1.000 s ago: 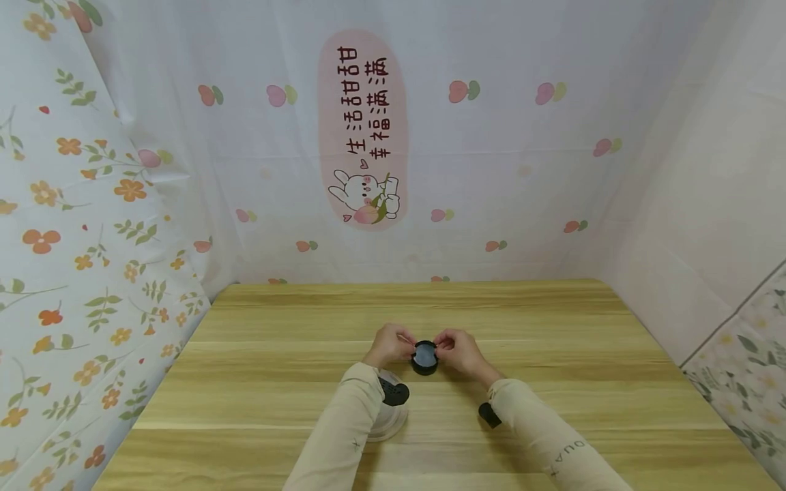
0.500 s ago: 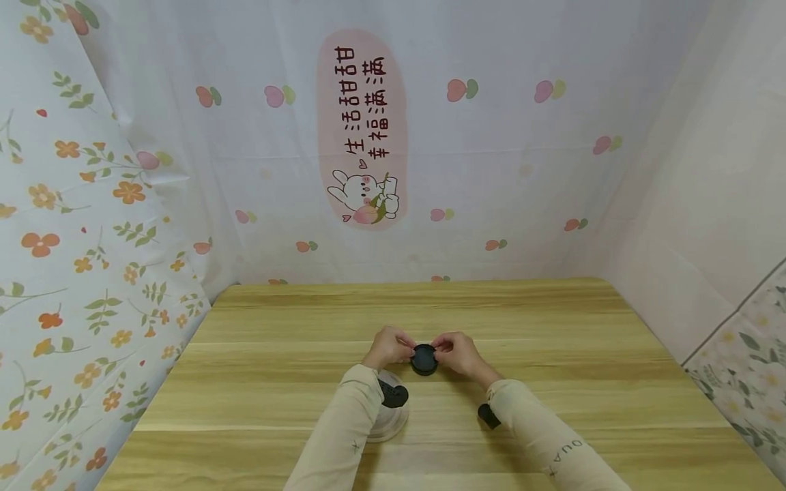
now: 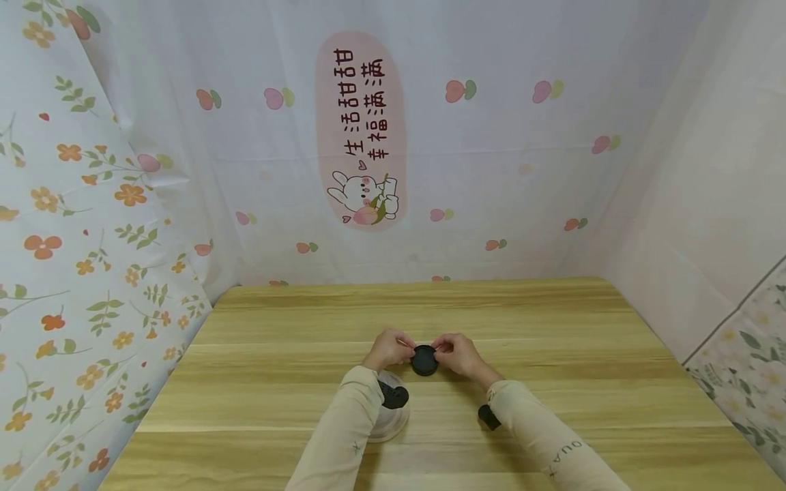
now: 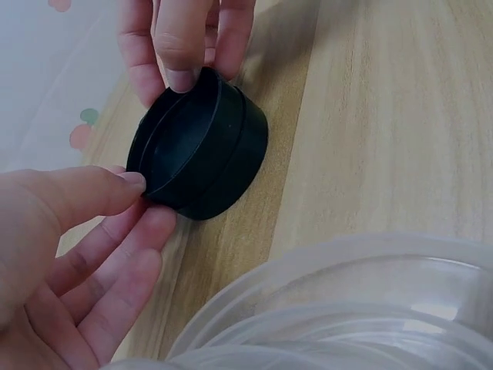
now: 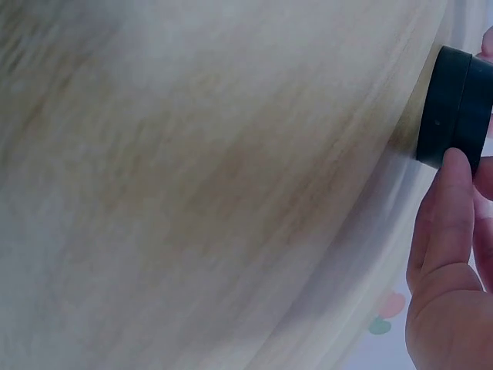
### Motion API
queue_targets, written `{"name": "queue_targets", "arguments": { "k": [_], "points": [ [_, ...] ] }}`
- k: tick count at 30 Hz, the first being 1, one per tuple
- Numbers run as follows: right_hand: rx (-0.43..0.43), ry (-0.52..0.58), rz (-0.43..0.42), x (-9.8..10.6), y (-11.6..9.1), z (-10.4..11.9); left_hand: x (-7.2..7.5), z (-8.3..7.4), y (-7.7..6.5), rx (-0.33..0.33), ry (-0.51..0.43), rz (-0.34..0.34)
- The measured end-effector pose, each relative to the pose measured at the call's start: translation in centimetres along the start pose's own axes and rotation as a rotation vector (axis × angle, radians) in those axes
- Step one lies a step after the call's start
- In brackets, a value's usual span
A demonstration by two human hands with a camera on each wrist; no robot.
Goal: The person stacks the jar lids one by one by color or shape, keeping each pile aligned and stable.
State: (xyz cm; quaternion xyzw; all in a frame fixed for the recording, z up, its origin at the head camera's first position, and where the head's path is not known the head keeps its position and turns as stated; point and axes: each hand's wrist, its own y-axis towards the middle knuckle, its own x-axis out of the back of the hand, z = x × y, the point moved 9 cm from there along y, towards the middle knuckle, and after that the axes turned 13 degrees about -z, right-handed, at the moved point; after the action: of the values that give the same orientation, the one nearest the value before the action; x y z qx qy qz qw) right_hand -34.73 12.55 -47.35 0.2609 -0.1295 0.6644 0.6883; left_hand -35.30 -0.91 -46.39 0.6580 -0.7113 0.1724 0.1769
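Observation:
A black round shallow cup (image 3: 425, 361), with a notched rim and a seam around its side, stands between both hands near the middle of the table. My left hand (image 3: 389, 348) pinches its left rim, thumb on the edge and fingers beneath in the left wrist view. On the opposite side my right hand (image 3: 459, 354) grips the rim between thumb and fingers. Seen from the left wrist, the cup (image 4: 223, 154) is tilted and its dark inside shows. The right wrist view has only the cup's side (image 5: 454, 108) and part of the right hand (image 5: 454, 270), at the right edge.
Clear, stacked round plastic pieces (image 3: 393, 424) lie beside the left forearm, partly hidden by the sleeve; their rims (image 4: 370, 308) fill the lower right of the left wrist view. Wood-grain table (image 3: 552, 327) extends around the hands. A patterned cloth (image 3: 491, 170) hangs behind.
The cup's inside looked light grey a second ago and now looks dark, its angle slightly changed. Both hands have kept their hold and hardly moved.

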Motion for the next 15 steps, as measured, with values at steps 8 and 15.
{"name": "queue_targets", "arguments": {
  "k": [8,15],
  "points": [
    [0.002,0.010,0.003,-0.2,0.0,0.0,-0.2,0.3,0.3,0.031,0.032,0.026],
    [-0.010,0.021,-0.006,0.1,0.0,0.0,-1.3,3.9,3.5,-0.030,-0.035,0.086]
  ]
}}
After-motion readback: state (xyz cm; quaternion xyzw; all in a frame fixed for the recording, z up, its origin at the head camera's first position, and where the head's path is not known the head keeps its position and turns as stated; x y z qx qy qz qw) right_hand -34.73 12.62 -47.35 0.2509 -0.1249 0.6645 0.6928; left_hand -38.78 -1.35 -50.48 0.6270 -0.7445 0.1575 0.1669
